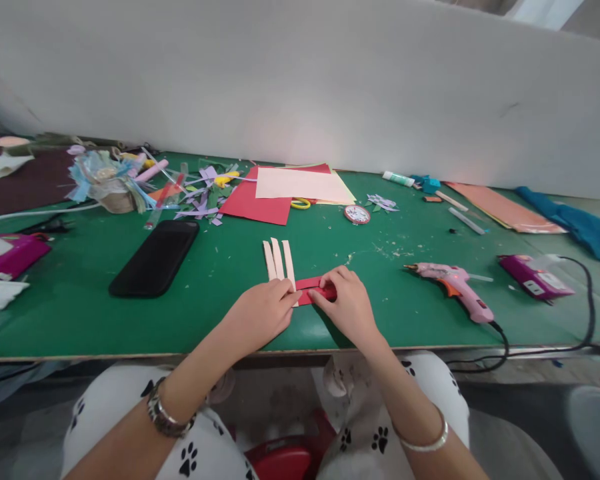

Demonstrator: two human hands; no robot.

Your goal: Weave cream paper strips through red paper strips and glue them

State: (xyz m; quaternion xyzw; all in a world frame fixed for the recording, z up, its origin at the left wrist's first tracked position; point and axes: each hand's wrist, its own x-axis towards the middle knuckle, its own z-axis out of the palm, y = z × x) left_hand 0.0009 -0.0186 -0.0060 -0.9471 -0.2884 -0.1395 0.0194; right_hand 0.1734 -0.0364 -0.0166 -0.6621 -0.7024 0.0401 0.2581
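Observation:
Both hands rest on the green table [80, 307] near its front edge. My left hand [263, 313] is closed, its fingertips pressing down the lower ends of three cream paper strips [279, 259] that fan away from me. My right hand [345, 300] is closed in a pinch on a red paper strip [311, 290] lying crosswise over the cream strips' ends. The two hands almost touch at the red strip. Part of the red strip is hidden under my right fingers.
A black phone [155, 258] lies to the left. A pink glue gun [455, 283] with a black cord lies to the right. Red and cream paper sheets [280, 190], yellow scissors [301, 203], paper scraps [200, 193], a small round clock-like piece [357, 214] and a glue stick [399, 178] lie further back.

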